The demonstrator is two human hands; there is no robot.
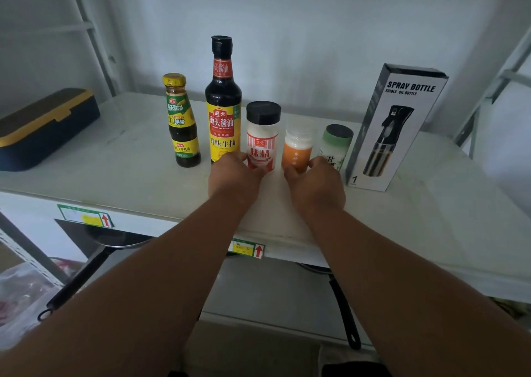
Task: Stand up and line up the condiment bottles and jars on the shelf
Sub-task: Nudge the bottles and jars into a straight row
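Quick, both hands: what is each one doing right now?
Left hand: grips the base of the red-label jar.
Right hand: grips the base of the orange jar.

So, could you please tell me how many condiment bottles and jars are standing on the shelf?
5, in one row: small sauce bottle leftmost, tall soy bottle, red-label jar, orange jar, green jar beside the box. None seem hidden.

bottles (223, 101) and jars (263, 138) line the shelf (129, 175), box (393, 129) rightmost.
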